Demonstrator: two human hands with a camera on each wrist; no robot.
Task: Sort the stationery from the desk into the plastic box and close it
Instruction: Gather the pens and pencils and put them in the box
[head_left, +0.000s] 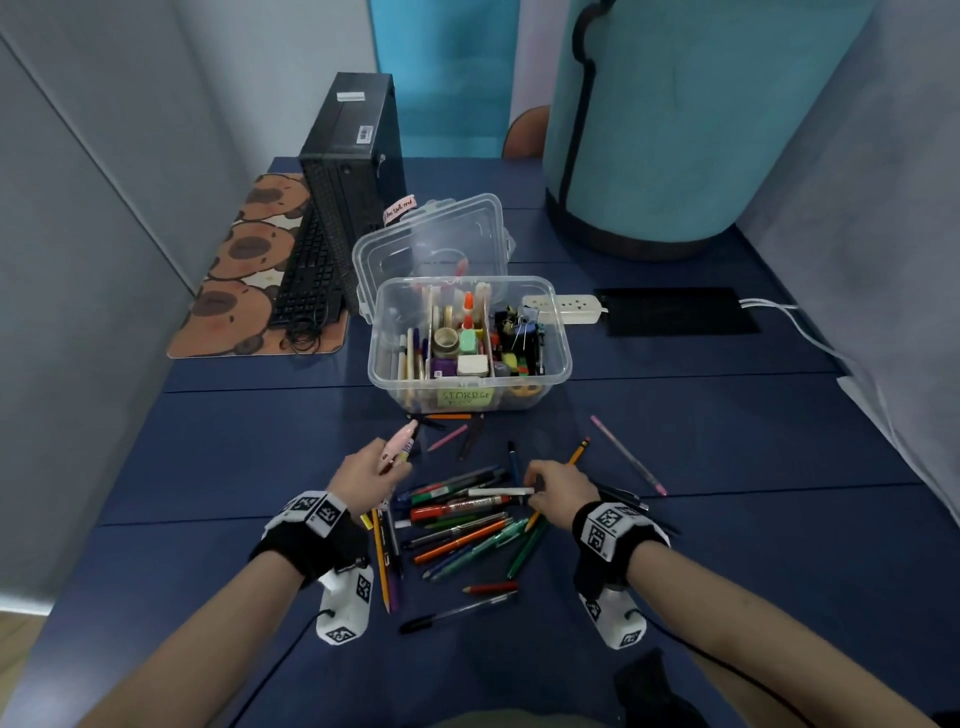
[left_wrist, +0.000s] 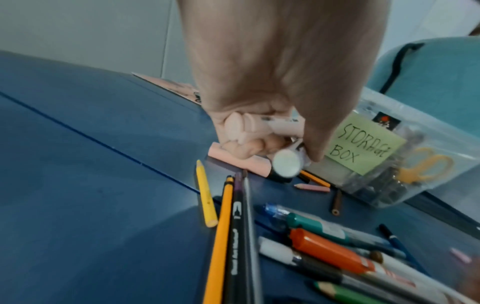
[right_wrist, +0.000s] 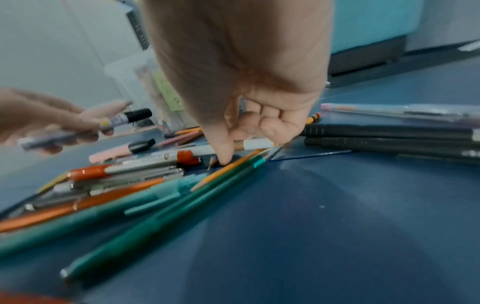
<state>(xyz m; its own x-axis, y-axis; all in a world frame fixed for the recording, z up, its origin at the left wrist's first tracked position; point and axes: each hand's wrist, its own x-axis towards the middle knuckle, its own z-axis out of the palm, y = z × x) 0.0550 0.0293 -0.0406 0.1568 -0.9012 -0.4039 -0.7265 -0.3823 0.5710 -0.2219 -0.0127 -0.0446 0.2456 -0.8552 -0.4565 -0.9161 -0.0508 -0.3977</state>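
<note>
Head view: at mid-desk (head_left: 208, 467), open and upright, the clear plastic box (head_left: 558, 358), with a green "STORAGE BOX" label on its near wall. Packed in its compartments with glue, tape rolls, clips and a few pens. Propped on edge just behind it, toward the far edge, its lid (head_left: 431, 244).

Between the box and the near edge, spread loosely, the pile of pens and pencils (head_left: 467, 525). Off toward the right edge and apart from the rest, a long pink pencil (head_left: 628, 454).

Above the left of the pile, near the box's front wall: left hand (head_left: 363, 473), fingers curled round a pink marker (head_left: 402, 436) and a second marker (head_left: 402, 457) beside it. Confirmed from the left wrist, with the left hand (left_wrist: 285, 72) wrapped about both and the second marker (left_wrist: 287, 165) end-on to the camera.

Down on the pile's right side: right hand (head_left: 563, 491), pinching the end of a white pen (head_left: 501, 491). Same from the right wrist: right hand (right_wrist: 246, 61), thumb and fingertips closed on the white pen (right_wrist: 257, 144), which lies across other pens.

At the far left corner, on a patterned mat (head_left: 234, 291), a keyboard (head_left: 306, 270) leaning against a computer tower (head_left: 353, 156). Just right of the box, a power strip (head_left: 563, 306).
</note>
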